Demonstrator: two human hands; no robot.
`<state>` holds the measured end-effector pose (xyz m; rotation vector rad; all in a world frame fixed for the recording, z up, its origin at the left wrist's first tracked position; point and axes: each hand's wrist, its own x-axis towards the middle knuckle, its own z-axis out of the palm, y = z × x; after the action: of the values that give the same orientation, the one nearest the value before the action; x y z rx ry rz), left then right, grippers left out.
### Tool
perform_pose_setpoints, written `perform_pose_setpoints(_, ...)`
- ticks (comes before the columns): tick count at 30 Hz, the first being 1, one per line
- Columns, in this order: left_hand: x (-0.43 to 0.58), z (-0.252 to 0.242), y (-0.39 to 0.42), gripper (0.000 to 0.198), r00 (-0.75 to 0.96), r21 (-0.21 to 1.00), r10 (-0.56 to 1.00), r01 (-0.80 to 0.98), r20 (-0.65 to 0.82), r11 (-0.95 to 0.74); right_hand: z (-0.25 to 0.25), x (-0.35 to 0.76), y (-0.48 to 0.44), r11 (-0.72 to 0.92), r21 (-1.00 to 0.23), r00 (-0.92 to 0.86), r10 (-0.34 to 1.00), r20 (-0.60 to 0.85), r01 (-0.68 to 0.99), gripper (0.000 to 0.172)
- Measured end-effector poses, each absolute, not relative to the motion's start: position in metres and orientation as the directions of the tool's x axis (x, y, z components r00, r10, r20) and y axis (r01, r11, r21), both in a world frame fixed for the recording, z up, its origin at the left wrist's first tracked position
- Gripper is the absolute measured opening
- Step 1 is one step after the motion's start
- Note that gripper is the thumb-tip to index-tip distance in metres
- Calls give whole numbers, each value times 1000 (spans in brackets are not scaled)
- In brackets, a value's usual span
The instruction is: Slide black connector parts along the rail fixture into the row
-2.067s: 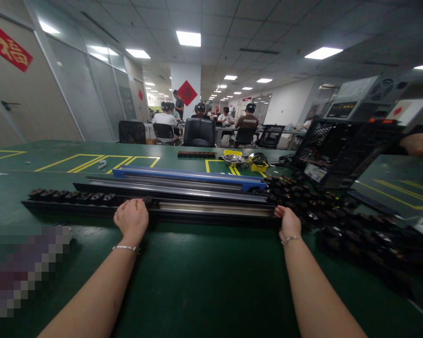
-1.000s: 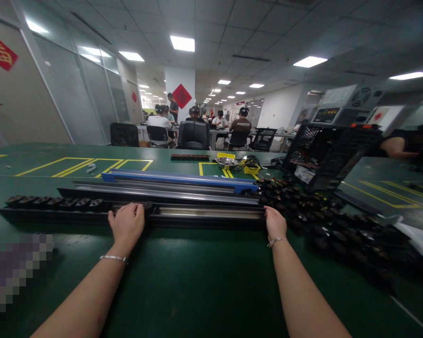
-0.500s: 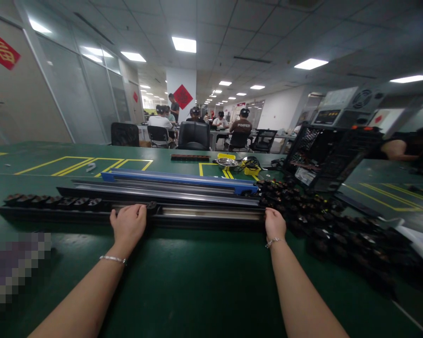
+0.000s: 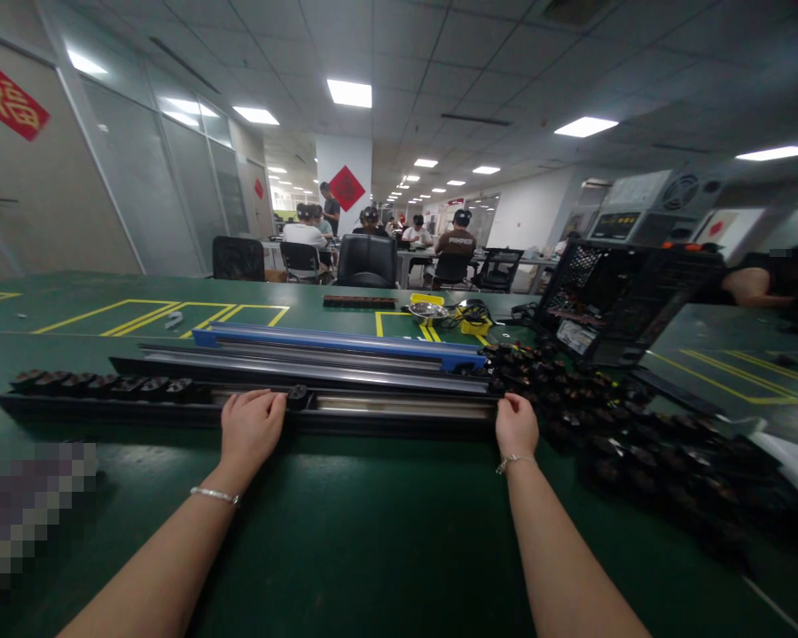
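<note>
A long black rail (image 4: pixel 399 425) with a pale metallic channel lies crosswise in front of me. My left hand (image 4: pixel 253 431) is closed over its middle, fingers curled down. At its fingertips a small black module (image 4: pixel 297 396) sits in the channel; part of the grip is hidden. My right hand (image 4: pixel 517 427) pinches the rail's right end. Several similar black modules (image 4: pixel 103 385) stand in a row at the left end of the rail. Just behind lie another dark rail (image 4: pixel 319 369) and a blue rail (image 4: pixel 332 340).
A heap of black parts (image 4: pixel 638 425) spreads over the green table (image 4: pixel 372 540) on the right. Beyond it stands an open computer case (image 4: pixel 618 301). A metal dish (image 4: pixel 427 310) and a brown strip (image 4: pixel 359 301) lie farther back. Another person's arm (image 4: pixel 748 285) shows at far right.
My left hand has slid a little to the right along the rail, and the small module has shifted right with it. My right hand stays at the rail's end.
</note>
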<state>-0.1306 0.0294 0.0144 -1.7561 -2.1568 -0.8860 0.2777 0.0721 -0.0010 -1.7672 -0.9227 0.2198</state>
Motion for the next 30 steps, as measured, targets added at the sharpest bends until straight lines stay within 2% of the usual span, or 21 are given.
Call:
perform_pose_setpoints(2, -129, 15, 29, 39, -233, 301, 818, 950, 525, 78, 5, 268, 67, -91, -831, 654, 666, 359, 549, 43)
perform_pose_setpoints(5, -126, 16, 28, 41, -194, 280, 822, 959, 535, 45, 12, 248, 59, 12, -588, 408, 708, 576, 809, 42)
perform_pose_setpoints(8, -123, 18, 26, 41, -171, 262, 819, 965, 547, 26, 14, 230, 53, -17, -386, 262, 763, 591, 922, 39)
perform_pose_setpoints(11, -119, 19, 23, 41, -142, 245, 813, 970, 565, 0, 14, 221, 50, -11, -286, 167, 832, 529, 958, 38)
perform_pose_setpoints(14, -116, 19, 21, 40, -106, 233, 811, 972, 575, -39, 15, 220, 50, 3, -264, 132, 861, 491, 964, 39)
perform_pose_setpoints(24, -105, 15, 22, 36, -9, 243, 843, 959, 537, -144, 14, 216, 50, 15, -295, 150, 836, 528, 955, 38)
perform_pose_setpoints(30, -101, 14, 22, 36, 11, 243, 849, 956, 528, -163, 21, 186, 41, 233, -260, -70, 856, 513, 937, 36)
